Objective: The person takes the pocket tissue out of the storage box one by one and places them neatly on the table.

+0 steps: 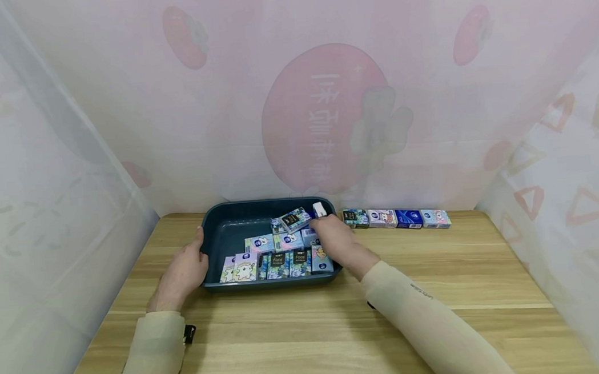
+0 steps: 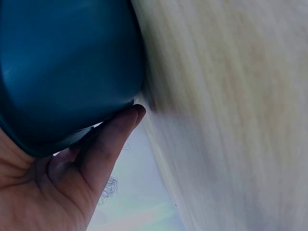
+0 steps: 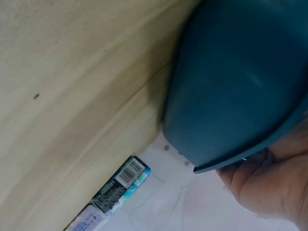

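A dark teal plastic basin stands at the back of the table with several small pocket tissue packs in it, some in a front row, others piled at the right. My left hand holds the basin's left end; in the left wrist view the fingers lie along its outer wall. Over the right rim reaches my right hand, pinching a blue tissue pack with a white end inside the basin. Its fingertips are mostly hidden, and the rim covers them in the right wrist view.
Right of the basin several tissue packs stand in a line along the back: a dark floral one, a pale one, a blue one and a pink-blue one. Printed cloth encloses the wooden table on three sides.
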Motion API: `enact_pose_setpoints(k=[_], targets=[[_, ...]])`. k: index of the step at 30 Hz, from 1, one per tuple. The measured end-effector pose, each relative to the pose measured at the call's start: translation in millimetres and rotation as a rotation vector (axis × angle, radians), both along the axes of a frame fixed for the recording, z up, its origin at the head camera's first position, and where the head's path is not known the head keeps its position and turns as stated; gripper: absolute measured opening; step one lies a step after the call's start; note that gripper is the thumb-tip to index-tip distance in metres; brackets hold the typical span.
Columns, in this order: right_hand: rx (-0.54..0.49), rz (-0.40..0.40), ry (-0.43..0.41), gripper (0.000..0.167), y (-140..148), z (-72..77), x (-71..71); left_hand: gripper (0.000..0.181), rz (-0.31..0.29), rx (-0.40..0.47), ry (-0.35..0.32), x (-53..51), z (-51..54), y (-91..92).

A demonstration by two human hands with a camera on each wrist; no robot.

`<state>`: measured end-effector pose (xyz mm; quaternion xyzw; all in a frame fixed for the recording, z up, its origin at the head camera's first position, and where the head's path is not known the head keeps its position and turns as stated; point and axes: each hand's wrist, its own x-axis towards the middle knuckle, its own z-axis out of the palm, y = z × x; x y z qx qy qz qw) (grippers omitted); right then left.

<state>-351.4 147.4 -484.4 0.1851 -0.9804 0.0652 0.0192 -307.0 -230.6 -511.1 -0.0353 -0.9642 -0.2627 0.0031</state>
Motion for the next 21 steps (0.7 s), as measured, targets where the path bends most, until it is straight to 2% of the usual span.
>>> enact_pose_setpoints(k=[4,8,14,21], targets=[[0.022,0.012,0.000,0.039,0,-1.2,-0.2,0.077,-0.007,0.002,0.014,0.0,-0.5,-0.7],[-0.011,0.032,-0.017,0.035,1,1.3,-0.2,0.077,0.004,0.001,0.003,0.6,-0.3,0.2],[-0.111,0.074,-0.050,0.036,5,3.6,-1.3,0.078,0.014,0.005,-0.007,1.5,0.3,1.5],[-0.266,0.084,-0.090,0.036,10,6.8,-3.0,0.077,0.020,0.001,-0.013,1.6,0.5,2.0]])
